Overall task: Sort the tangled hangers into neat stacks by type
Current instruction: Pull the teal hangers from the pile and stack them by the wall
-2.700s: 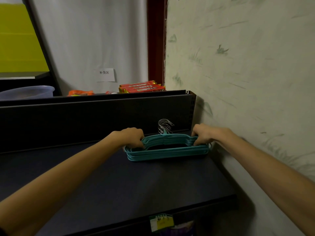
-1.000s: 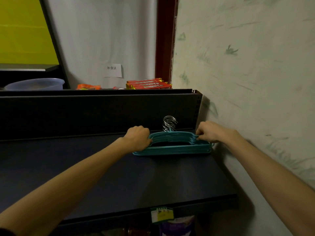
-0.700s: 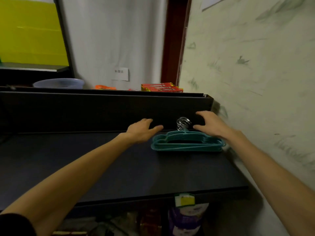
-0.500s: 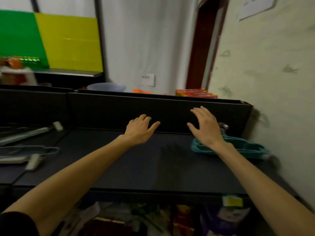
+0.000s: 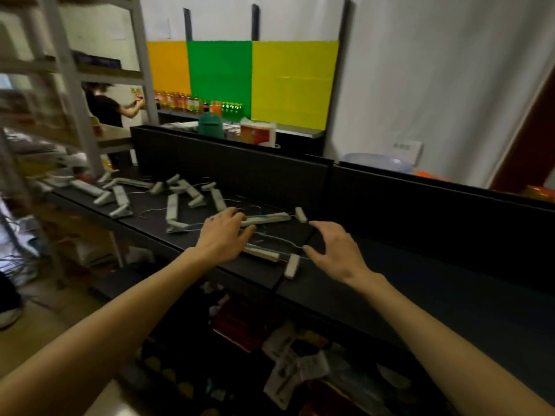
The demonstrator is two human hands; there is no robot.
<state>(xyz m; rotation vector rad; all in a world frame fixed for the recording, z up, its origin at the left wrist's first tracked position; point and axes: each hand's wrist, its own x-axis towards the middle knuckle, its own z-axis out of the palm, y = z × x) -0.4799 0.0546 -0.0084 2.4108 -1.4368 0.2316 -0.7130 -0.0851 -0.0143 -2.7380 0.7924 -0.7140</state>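
Neither hand actually had a grip on anything. The left hand point(image 5: 223, 235) was spread flat, palm down, fingers loose, over the nearest clip hangers point(image 5: 264, 219) on the dark table point(image 5: 375, 283); the fingertips looked like they were touching the white bar of one, though I couldn't swear to it. The right hand point(image 5: 333, 250) hovered just to the right of it, fingers half curved and apart, thumb out, holding nothing.

Between and under the two hands lay a couple of these hangers: thin wire with pale clips, one bar pointing off toward the black back panel point(image 5: 420, 205), and one loose white clip point(image 5: 292, 266) right at the front edge of the table. A whole mess more of the same wire-and-clip hangers point(image 5: 168, 196) was strewn further along the table to the left, crossing each other, not stacked at all.

Past the panel sat a white carton point(image 5: 258, 134) and a dark green thing I couldn't make out, with orange, green and yellow sheets point(image 5: 240, 79) on the wall behind. A row of bottles point(image 5: 180, 100) stood on a far shelf, and another person point(image 5: 106, 108) in a dark top was reaching toward it. Metal shelving point(image 5: 72, 85) stood on the left, all a bit blurry.
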